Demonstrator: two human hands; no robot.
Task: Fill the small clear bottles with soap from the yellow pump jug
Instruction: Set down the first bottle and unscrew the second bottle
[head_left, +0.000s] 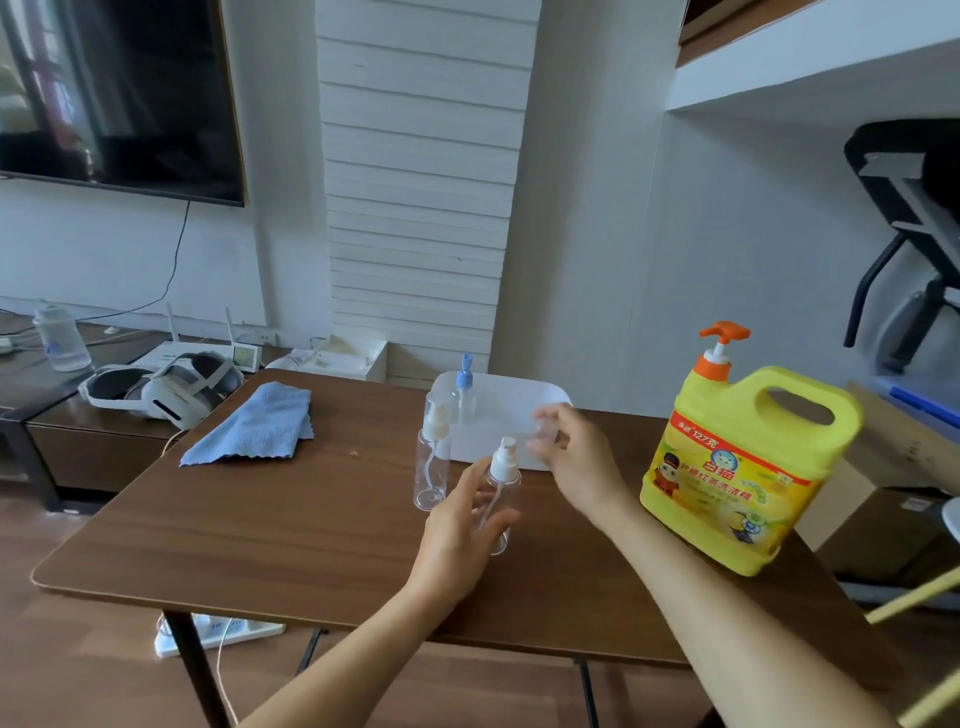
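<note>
left hand (460, 525): fingers and thumb curl round the clear spray bottle (503, 480), low on its body. right hand (574, 457): fingers half bent, blurred; grasp cannot be told. yellow pump jug (743, 467) stands right of those fingers, untouched. bottle judged light, slick, tippy: hold mid-body.

Blue cloth (254, 423) on table (260, 519) (headset (161, 389) beyond).

The yellow jug (748, 467), orange pump on top, is standing at the right. Two white-capped clear bottles are standing upright centrally: the farther bottle (431, 467) left, the nearer bottle (504, 467) right. A blue-capped bottle (466, 397) is standing behind.
</note>
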